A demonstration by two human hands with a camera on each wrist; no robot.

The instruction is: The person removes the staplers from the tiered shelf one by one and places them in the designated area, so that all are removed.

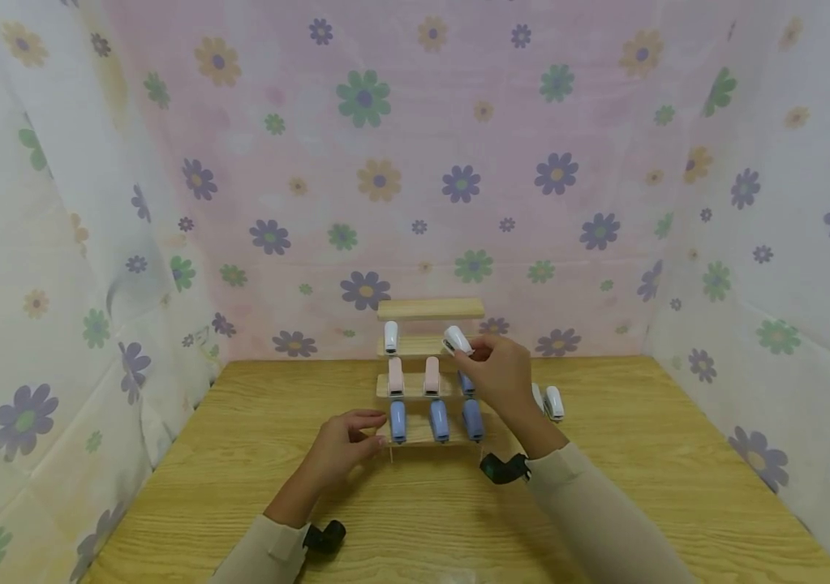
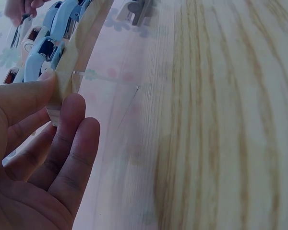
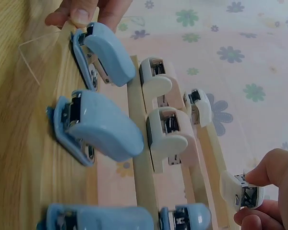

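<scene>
A tiered wooden rack [image 1: 415, 309] with clear side pieces holds small staplers. My right hand [image 1: 500, 375] pinches a white stapler [image 3: 241, 190] between thumb and fingers at the right end of the second tier from the top. It is tilted in the head view. My left hand [image 2: 43, 148] grips the left end of the lowest wooden shelf [image 2: 67, 72], thumb on one side and fingers on the other. Several blue staplers [image 3: 105, 124] sit on the lowest shelf. Above them are two pink staplers [image 3: 170, 136] and another blue stapler [image 1: 466, 383], partly behind my right hand.
Another white stapler [image 1: 391, 337] stands at the left end of the second tier. White staplers [image 1: 554, 403] lie on the wooden table [image 1: 276, 487] right of the rack, one partly hidden by my right hand. Flowered cloth [image 1: 415, 146] hangs behind and on both sides.
</scene>
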